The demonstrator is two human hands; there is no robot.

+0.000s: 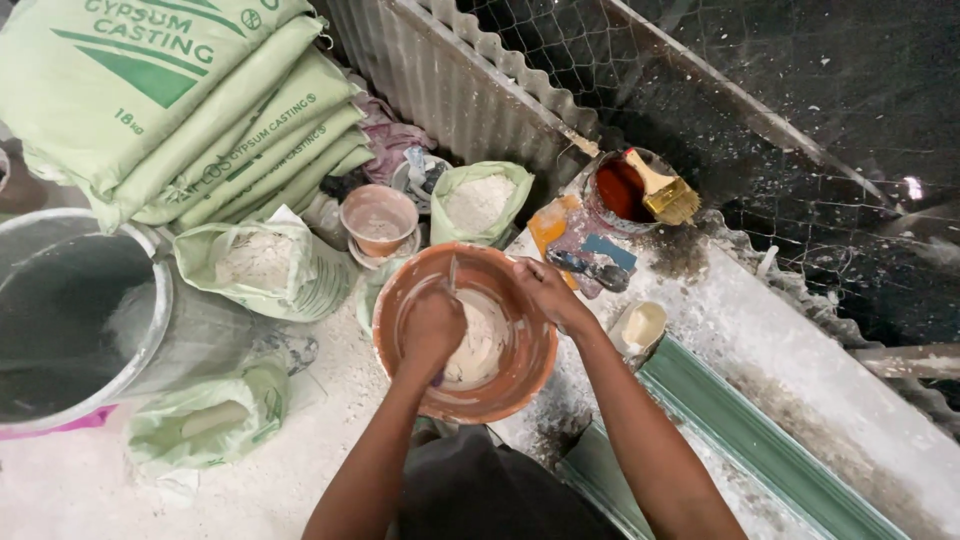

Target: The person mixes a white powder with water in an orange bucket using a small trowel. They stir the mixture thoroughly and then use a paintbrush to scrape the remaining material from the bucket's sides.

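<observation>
A left hand [432,330] closes around a thin tool [452,275] standing nearly upright in white paste inside a round orange bowl [520,375]; the right hand [545,290] grips the rim. Beyond, open green sacks [480,200] hold white powder; a brush [662,190] lies slanted across a red-stained tin [615,190].

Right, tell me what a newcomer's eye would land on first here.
First the orange bowl of white paste at centre: the left hand works inside it, the right hand grips its rim. Next, the stacked pale green sacks at top left, then the paintbrush across a red-stained tin behind.
</observation>
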